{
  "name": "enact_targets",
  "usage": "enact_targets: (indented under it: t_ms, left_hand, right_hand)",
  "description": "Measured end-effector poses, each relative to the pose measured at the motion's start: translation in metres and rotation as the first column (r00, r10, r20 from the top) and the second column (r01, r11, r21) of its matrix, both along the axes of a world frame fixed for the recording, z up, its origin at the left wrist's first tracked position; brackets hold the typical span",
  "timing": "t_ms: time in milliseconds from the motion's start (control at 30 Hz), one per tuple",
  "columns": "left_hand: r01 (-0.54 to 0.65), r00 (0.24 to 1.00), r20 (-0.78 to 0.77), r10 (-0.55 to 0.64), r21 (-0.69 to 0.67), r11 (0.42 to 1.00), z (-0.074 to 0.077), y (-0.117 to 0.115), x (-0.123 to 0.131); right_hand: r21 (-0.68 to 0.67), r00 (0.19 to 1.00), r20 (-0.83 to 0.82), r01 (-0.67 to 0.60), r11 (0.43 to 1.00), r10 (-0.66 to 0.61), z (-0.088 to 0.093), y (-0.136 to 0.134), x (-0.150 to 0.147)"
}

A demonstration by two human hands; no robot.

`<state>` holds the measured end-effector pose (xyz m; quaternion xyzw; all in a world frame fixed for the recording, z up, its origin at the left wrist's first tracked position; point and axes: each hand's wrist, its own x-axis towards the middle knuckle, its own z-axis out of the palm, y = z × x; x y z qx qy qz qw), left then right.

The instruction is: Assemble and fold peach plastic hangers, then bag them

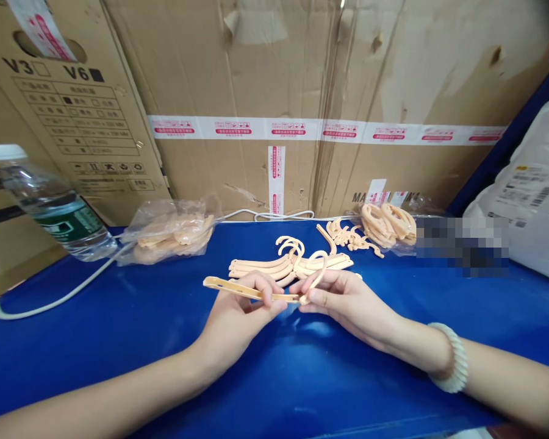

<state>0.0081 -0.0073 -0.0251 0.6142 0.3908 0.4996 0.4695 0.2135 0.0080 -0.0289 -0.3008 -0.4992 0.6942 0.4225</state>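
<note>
My left hand (244,311) pinches a long, pale orange plastic hanger arm (224,286), whose slotted outer end points left. In my right hand (348,299) is a curved hanger hook (321,268) of the same colour, gripped near its base. The hook's base meets the inner end of the arm between my two hands; whether they are joined I cannot tell. Just behind my hands lies a stack of hangers (260,266) with hooks and arms together, partly hidden by my fingers. One loose arm piece (328,239) rests beyond them.
Loose hooks (348,235) lie at the back right beside a bundle of pale parts (388,224). A clear bag of parts (174,235) and a water bottle (64,210) stand left, near a white cable (64,303). Cardboard boxes (238,79) wall the back; a white parcel (531,183) is right.
</note>
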Motion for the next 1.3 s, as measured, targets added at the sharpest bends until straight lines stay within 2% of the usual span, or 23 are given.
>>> enact_targets:
  t_ms: [100, 333, 467, 767, 1000, 1300]
  left_hand:
    - [-0.004, 0.999, -0.034, 0.005, 0.042, 0.999, -0.001, -0.001, 0.0]
    - [0.04, 0.996, -0.08, -0.031, 0.119, 0.992, -0.005, -0.002, 0.0]
    - [0.064, 0.991, -0.128, -0.04, 0.189, 0.98, -0.004, -0.003, -0.001]
    - [0.085, 0.987, -0.151, -0.05, 0.235, 0.968, -0.003, -0.007, 0.001]
    - [0.106, 0.986, -0.145, -0.077, 0.204, 0.973, -0.003, -0.007, 0.003]
    - [0.073, 0.997, -0.044, -0.071, 0.041, 0.997, -0.001, -0.011, 0.009]
  right_hand:
    - [-0.068, 0.998, -0.02, -0.061, 0.996, 0.06, 0.001, -0.002, 0.0]
    - [-0.101, 0.997, -0.022, -0.081, 0.992, 0.079, 0.0, 0.0, 0.001]
    - [-0.081, 0.998, -0.008, -0.065, 0.995, 0.064, -0.002, -0.001, 0.0]
    - [-0.03, 1.0, -0.004, -0.022, 0.999, 0.022, -0.004, -0.005, -0.004]
    - [0.001, 0.997, 0.069, 0.032, 0.999, -0.032, -0.004, -0.007, -0.006]
    - [0.081, 0.988, 0.137, 0.056, 0.995, -0.067, -0.002, -0.007, -0.008]
